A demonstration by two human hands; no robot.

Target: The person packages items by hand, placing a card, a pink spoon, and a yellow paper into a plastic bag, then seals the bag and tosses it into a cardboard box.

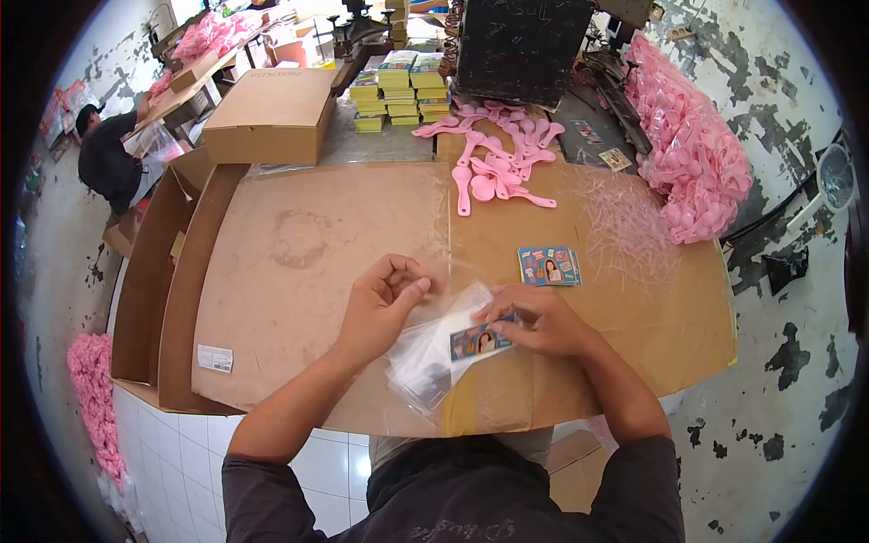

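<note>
A clear bag (425, 362) is held flat on the cardboard-covered surface (299, 271), near its front edge. The fingers (412, 288) of the left hand (380, 308) are pinched on the bag's upper edge. The fingers (503, 317) of the right hand (543, 324) are closed on a printed card (478, 342), which lies at the bag's mouth and seems partly inside it. How far it is in cannot be told through the plastic.

The filling of this bag is judged to be at an early stage: no pink spoon is seen in it, and it is not sealed. A small stack of cards (549, 266) lies just beyond the right hand, unused. Loose pink spoons (498, 172) are spread further back, well apart from the hands. No finished bags can be made out on the surface.
</note>
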